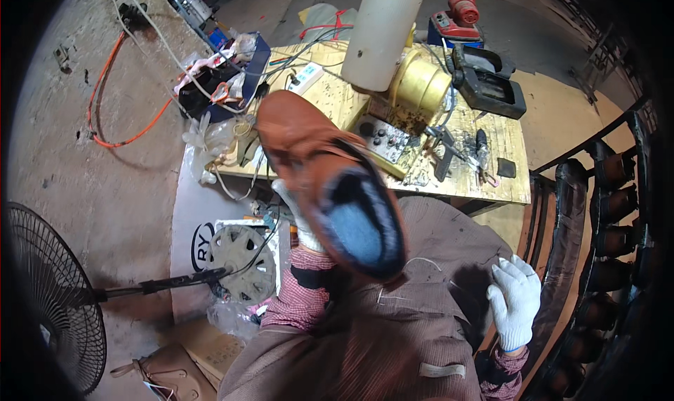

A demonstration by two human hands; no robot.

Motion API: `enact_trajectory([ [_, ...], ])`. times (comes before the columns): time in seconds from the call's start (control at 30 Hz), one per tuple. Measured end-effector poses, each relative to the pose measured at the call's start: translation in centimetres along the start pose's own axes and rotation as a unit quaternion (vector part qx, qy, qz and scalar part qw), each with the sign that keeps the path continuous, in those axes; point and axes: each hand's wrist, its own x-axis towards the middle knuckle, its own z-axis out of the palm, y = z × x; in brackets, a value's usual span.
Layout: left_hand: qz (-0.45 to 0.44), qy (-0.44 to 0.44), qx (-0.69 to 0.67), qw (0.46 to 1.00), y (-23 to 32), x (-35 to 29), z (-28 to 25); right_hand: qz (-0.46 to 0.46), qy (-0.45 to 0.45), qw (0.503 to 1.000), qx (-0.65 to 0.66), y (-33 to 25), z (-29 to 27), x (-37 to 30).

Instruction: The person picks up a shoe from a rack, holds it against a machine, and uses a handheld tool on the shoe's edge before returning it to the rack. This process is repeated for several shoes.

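Observation:
A brown leather shoe (298, 137) with a dark lining and a greyish-blue insole is raised in front of me, its toe pointing away and to the left. My left hand (305, 229), in a white knit glove, grips it from beneath on the left side. Most of those fingers are hidden behind the shoe. To the right of my lap, my right hand (514, 299), gloved the same way, has its fingers apart and nothing in it. A brown apron (449, 239) covers my lap.
Ahead stands a wooden workbench (512, 180) with a yellow cylindrical machine part (419, 85), a knobbed control box (381, 135), hand tools (444, 159) and black trays (491, 92). A fan (53, 303) stands left. A rack (597, 260) of shoes is at right.

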Motion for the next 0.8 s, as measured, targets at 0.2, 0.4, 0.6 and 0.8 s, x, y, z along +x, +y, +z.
enact_trajectory([
  [0.2,-0.185,0.008,0.072,0.980,0.2,-1.3,-0.3,-0.032,-0.030,0.999,0.013,1.2,1.2,0.7],
  [0.4,-0.135,0.045,0.108,0.984,-1.1,3.4,-1.2,0.039,-0.021,0.999,0.000,4.0,2.0,-2.3],
  [0.6,0.074,0.148,0.335,0.928,0.5,5.0,0.8,0.133,-0.011,0.991,0.014,5.9,2.6,-6.5],
  [0.8,0.180,0.154,0.355,0.904,2.7,9.1,4.7,0.163,-0.021,0.986,0.033,8.2,1.7,-7.1],
])
